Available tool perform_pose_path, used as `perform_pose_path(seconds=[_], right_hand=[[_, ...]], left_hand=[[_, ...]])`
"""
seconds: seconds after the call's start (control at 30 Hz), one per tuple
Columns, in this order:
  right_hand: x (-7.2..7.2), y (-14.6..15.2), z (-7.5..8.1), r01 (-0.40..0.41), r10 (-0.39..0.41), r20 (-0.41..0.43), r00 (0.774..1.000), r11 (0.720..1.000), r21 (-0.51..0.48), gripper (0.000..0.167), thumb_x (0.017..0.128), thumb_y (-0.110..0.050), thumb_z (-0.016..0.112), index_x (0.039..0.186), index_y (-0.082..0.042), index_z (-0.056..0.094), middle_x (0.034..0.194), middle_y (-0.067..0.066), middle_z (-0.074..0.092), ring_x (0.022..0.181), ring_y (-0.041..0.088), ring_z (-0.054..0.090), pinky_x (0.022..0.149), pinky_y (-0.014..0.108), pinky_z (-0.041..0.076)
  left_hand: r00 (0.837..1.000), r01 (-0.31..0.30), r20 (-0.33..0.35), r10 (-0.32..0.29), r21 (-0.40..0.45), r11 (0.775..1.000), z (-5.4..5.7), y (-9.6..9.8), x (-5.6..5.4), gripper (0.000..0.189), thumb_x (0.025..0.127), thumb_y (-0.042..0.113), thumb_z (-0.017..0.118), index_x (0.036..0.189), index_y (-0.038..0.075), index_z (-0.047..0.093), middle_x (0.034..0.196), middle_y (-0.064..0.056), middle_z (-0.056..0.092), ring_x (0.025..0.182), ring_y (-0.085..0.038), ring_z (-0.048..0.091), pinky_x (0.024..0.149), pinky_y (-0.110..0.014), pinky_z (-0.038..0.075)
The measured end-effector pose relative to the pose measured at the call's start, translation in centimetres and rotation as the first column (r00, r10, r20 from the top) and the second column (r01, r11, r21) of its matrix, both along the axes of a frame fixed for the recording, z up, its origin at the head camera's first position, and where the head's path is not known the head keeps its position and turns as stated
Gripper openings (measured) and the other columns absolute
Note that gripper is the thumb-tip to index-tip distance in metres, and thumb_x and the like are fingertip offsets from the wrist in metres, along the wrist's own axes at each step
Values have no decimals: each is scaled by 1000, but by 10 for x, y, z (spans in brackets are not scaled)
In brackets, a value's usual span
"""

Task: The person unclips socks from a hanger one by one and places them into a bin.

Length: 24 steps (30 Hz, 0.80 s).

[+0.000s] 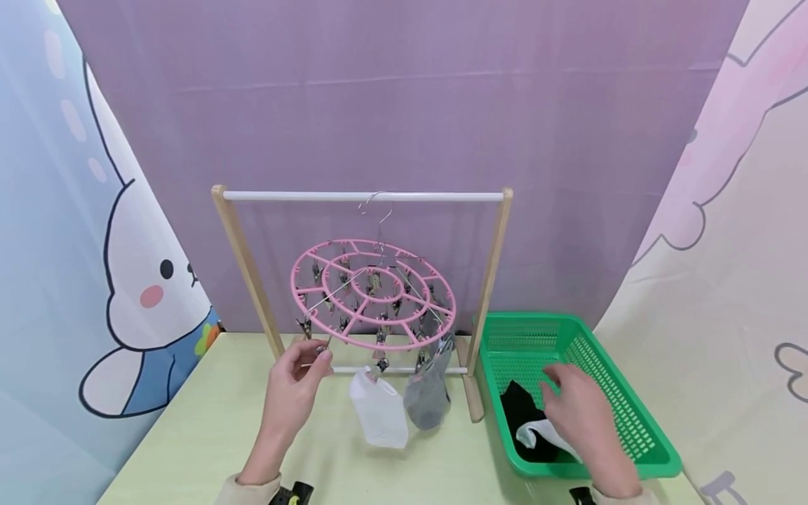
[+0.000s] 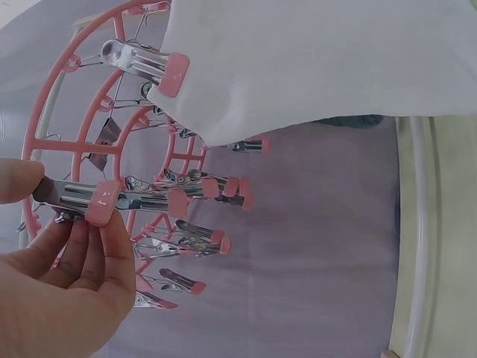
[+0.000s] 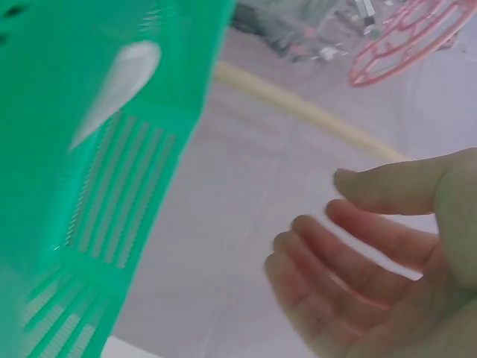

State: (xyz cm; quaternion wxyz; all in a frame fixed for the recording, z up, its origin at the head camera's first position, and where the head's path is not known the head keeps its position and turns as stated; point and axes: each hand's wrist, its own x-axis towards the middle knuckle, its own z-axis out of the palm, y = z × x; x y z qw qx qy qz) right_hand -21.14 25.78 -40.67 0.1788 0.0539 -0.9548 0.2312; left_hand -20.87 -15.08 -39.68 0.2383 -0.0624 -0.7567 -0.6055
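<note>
Thumb and fingers of my left hand (image 1: 297, 379) pinch a metal clip (image 2: 74, 200) with a pink tip, at the near left edge of the round pink drying hanger (image 1: 297, 280). Beside that hand a white sock (image 1: 381, 414) hangs from another clip, and a grey sock (image 1: 428, 396) hangs to its right. Over the green basket (image 1: 656, 456) is my right hand (image 1: 583, 414), its fingers loosely bent and nothing between them in the right wrist view. Below it in the basket lie a black cloth piece (image 1: 517, 407) and a white one (image 1: 536, 429), partly hidden by the hand.
The hanger's hook hangs on the white bar (image 1: 303, 196) of a wooden-legged rack (image 1: 249, 273) on the pale table (image 1: 189, 421). Several more clips (image 1: 344, 277) dangle from the pink rings. A purple curtain (image 1: 404, 105) stands close behind, with printed cloths at both sides.
</note>
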Motion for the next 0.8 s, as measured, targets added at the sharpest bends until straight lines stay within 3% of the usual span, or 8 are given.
perform_pose_path(seconds=[0.17, 0.33, 0.43, 0.57, 0.8], right_hand=[[0, -27, 11, -86, 73, -142, 987, 993, -81, 25, 91, -5, 71, 115, 2, 70, 106, 14, 70, 96, 33, 66, 77, 50, 56], [-2, -55, 12, -200, 157, -302, 940, 973, -117, 25, 85, 2, 78, 109, -1, 72, 100, 8, 71, 88, 23, 67, 71, 40, 58], [-3, -70, 12, -264, 205, -352, 914, 956, -130, 26, 82, 4, 80, 107, -2, 72, 98, 6, 71, 86, 21, 67, 69, 38, 58], [-3, -90, 9, -360, 261, -405, 876, 913, -192, 27, 79, 8, 81, 102, -2, 72, 95, 6, 70, 81, 19, 68, 69, 34, 60], [-1, -122, 2, -464, 321, -413, 852, 829, -313, 27, 78, 8, 81, 101, -2, 72, 94, 4, 71, 82, 11, 66, 72, 32, 61]], left_hand=[[1000, 2, -2, -2, -16, 1000, 1, -1, -1, 24, 99, 12, 67, 120, -2, 66, 101, -14, 66, 87, -9, 65, 79, -18, 53], [1000, 6, 2, -6, -24, 1000, 0, -2, -2, 24, 99, 11, 67, 119, -1, 66, 100, -13, 65, 88, -9, 64, 80, -17, 53], [1000, 13, 4, -13, -27, 1000, -1, -3, -2, 24, 99, 11, 67, 120, -1, 66, 100, -13, 66, 89, -10, 64, 82, -17, 52], [1000, 24, 10, -23, -24, 999, -2, -4, -3, 24, 99, 11, 67, 120, -1, 66, 101, -14, 66, 89, -9, 64, 82, -17, 52], [1000, 24, 9, -23, -40, 999, -2, -4, -4, 26, 99, 13, 68, 121, -1, 65, 101, -13, 66, 89, -9, 65, 83, -17, 52]])
